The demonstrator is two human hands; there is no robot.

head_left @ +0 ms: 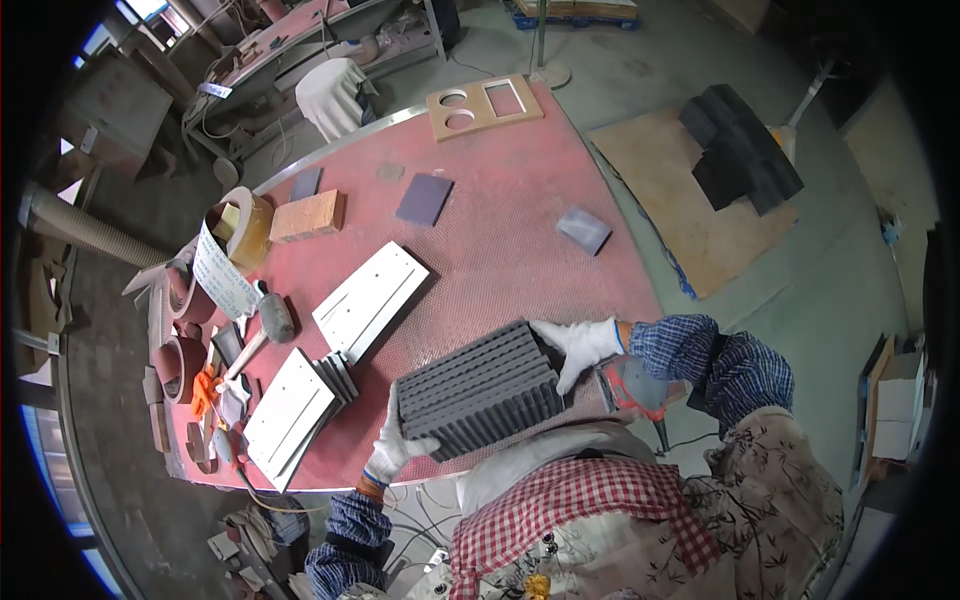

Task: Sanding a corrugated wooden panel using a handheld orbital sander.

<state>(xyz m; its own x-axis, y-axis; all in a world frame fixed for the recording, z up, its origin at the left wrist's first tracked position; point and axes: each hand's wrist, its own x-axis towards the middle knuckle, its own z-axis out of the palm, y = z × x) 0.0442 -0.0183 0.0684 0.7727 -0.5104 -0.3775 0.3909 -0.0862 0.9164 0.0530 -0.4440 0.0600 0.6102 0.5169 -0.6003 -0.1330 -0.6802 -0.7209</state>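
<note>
Both my hands, in white gloves, hold a dark grey block with ribbed faces (480, 390) between them, by its two ends. It looks like a stack of grooved strips at the near edge of the red table. My left hand (396, 447) grips the left end, its thumb along the near side. My right hand (582, 350) presses the right end, its thumb pointing toward me. Just beside my right wrist lies a red and grey power tool (637, 388). Left of the block are white panels with small holes (372, 300) and a second fanned pile of white panels (290, 415).
A mallet (276, 318), abrasive belt rolls (180, 368) and an orange-brown block (306, 216) line the table's left side. Flat pads (425, 199) and a board with cutouts (478, 118) lie farther back. Black pieces (740, 150) rest on a brown sheet (680, 215) on the right floor.
</note>
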